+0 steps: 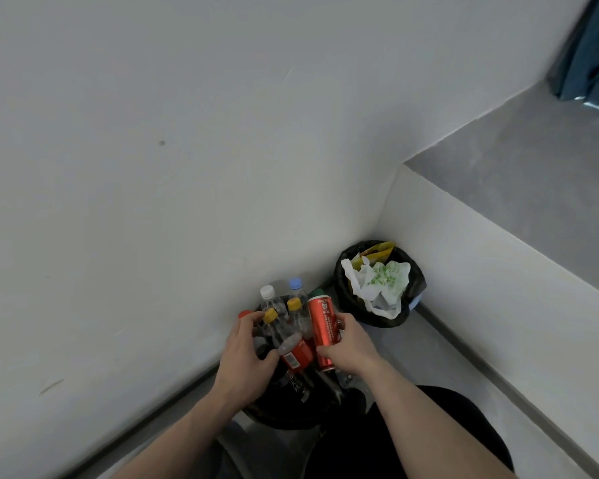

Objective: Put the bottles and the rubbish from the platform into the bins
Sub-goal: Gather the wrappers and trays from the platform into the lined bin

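A black-lined bin [284, 414] on the floor in the wall corner is crammed with upright plastic bottles [293, 314] with white, blue, yellow and red caps. My right hand [348, 347] grips a red bottle with a green cap [323, 323] at the bin's right side. My left hand [244, 354] holds the clear and dark bottles on the bin's left side, fingers curled over them. A second black-lined bin [416, 299] to the right holds a white plastic bag [382, 283] with green print and yellow wrappers [377, 251].
White walls close in on the left and behind the bins. A raised grey platform [533, 188] with a white front face runs along the right. A dark blue curtain [592, 50] hangs at the top right. My dark-clothed knee [412, 440] sits below the hands.
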